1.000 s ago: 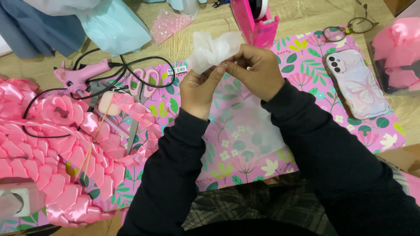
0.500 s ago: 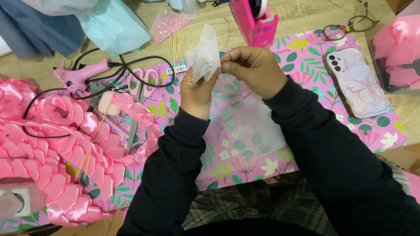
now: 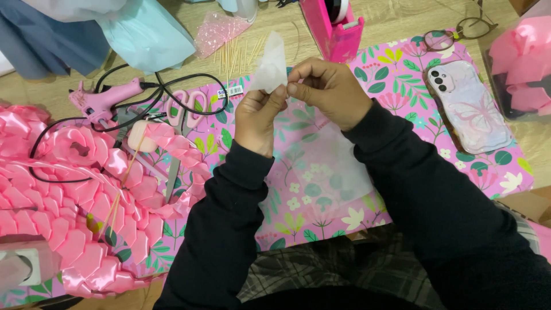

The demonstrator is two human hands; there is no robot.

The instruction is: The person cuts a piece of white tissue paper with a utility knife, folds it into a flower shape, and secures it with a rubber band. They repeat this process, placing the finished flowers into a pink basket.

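My left hand (image 3: 256, 117) and my right hand (image 3: 330, 92) meet above a pink floral sheet (image 3: 413, 115), both pinching the lower end of a small translucent white piece of paper (image 3: 271, 64). The piece stands upright, folded narrow, its tip pointing away from me. A second translucent sheet (image 3: 338, 166) lies flat on the floral sheet below my wrists. Both arms wear black sleeves.
A pink glue gun (image 3: 103, 99) with black cord, pink scissors (image 3: 183, 115) and a heap of folded pink ribbon petals (image 3: 63, 206) lie left. A pink tape dispenser (image 3: 338, 28), glasses (image 3: 453, 34), a phone (image 3: 470, 106) and wooden sticks (image 3: 235, 51) lie further back.
The white piece was crumpled wide between my hands; it is now folded narrower and stands taller. My hands stayed in nearly the same place.
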